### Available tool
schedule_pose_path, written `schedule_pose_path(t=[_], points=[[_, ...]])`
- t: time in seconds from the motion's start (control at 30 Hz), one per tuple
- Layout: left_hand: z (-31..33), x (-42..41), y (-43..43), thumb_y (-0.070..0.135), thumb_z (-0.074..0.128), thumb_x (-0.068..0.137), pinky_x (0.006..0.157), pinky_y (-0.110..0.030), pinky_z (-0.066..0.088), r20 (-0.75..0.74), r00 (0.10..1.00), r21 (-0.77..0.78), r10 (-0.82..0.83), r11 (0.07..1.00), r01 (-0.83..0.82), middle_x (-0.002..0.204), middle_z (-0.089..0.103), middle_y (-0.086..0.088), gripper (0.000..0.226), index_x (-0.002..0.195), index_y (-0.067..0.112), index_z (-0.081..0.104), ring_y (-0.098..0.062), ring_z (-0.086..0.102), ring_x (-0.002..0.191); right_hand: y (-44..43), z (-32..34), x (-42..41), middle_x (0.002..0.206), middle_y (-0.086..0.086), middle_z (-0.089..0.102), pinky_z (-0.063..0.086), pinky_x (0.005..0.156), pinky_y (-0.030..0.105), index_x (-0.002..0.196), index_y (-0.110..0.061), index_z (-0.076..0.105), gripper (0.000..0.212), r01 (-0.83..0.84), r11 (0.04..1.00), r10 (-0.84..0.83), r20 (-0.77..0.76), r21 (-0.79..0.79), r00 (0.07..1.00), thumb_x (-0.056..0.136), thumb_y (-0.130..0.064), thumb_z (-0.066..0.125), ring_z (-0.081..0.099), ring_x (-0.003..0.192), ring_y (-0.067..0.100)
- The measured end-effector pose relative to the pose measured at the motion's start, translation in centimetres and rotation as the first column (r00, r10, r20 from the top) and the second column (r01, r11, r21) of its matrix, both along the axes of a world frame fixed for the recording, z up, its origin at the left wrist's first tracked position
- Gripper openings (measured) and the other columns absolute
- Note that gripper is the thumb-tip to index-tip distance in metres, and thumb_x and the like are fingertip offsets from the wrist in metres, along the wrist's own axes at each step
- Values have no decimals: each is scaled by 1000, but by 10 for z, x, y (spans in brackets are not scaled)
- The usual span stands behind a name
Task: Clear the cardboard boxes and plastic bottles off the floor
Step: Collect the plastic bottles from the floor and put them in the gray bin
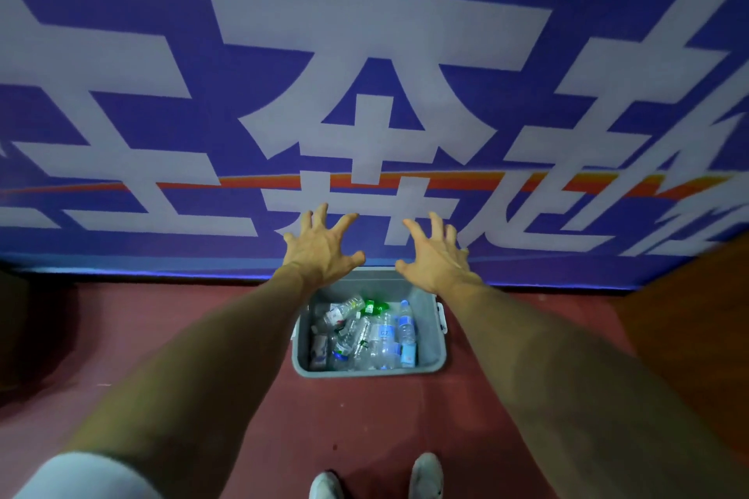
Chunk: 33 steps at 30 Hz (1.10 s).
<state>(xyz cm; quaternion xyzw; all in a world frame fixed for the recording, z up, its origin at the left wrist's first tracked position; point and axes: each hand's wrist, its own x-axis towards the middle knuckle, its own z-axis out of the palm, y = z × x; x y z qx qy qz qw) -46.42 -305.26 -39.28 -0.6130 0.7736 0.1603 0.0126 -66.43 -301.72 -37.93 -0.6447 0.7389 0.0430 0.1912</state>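
Grey plastic makes up the bin [367,371] that stands on the red floor [364,417] just before our shoes [425,474], its far end close against the blue banner wall [364,93] with the large white characters. From the head view, the only one we have, the plastic bottles [364,340] are already inside it, piled loosely on their sides, which we judge is simply how they settle when dropped in rather than stacked. The bin opens upward and its long axis runs away from us toward the wall. The bottles point every way: a clear one with a blue label [405,326] lies roughly along the bin's length with its cap toward the wall, while a green one [375,307] near the far end lies more crosswise. Our left hand [320,251] and right hand [435,259] are both stretched out above the bin's far end, palms down, fingers spread wide apart and slightly hooked, gripping nothing and touching nothing we can see. We judge this empty, splayed pose suits either a release over the opening or a reach for the bin's sides; we cannot tell which. No cardboard boxes show here, and no loose bottle lies on the floor that we can see, so the bottle part looks largely done.
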Motion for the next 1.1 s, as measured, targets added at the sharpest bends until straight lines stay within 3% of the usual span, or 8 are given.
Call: schedule_pose_path(t=[0.33, 0.63, 0.8, 1.1], points=[[30, -48, 31, 62, 47, 93, 115, -63, 24, -4, 993, -76, -121, 990, 121, 167, 4, -9, 72, 155, 40, 19, -34, 7, 152, 52, 20, -44, 166, 3, -4, 24, 114, 63, 158, -40, 12, 77, 102, 994, -103, -9, -35, 995, 95, -44, 57, 5, 149, 38], [66, -154, 66, 61, 51, 93, 114, -63, 25, -40, 938, -80, -345, 937, 341, 167, 0, -10, 75, 156, 41, 16, -35, 5, 152, 138, 62, -135, 166, 4, -2, 28, 112, 61, 158, -40, 12, 79, 374, 923, -380, -58, -87, 923, 94, -49, 59, 8, 148, 39], [87, -245, 81, 62, 53, 91, 113, -62, 24, -98, 839, -125, -536, 843, 524, 167, 3, -7, 77, 156, 41, 19, -32, 8, 151, 199, 86, -186, 165, 3, 4, 28, 110, 59, 157, -42, 15, 81, 584, 799, -598, -85, -140, 797, 91, -51, 61, 11, 148, 36], [109, -353, 158, 61, 56, 89, 113, -63, 22, -143, 498, -141, -856, 515, 845, 166, 6, -9, 77, 155, 44, 20, -32, 8, 151, 328, 112, -202, 161, 7, 13, 29, 110, 62, 156, -39, 18, 77, 893, 430, -902, -91, -130, 421, 92, -48, 61, 20, 144, 37]])
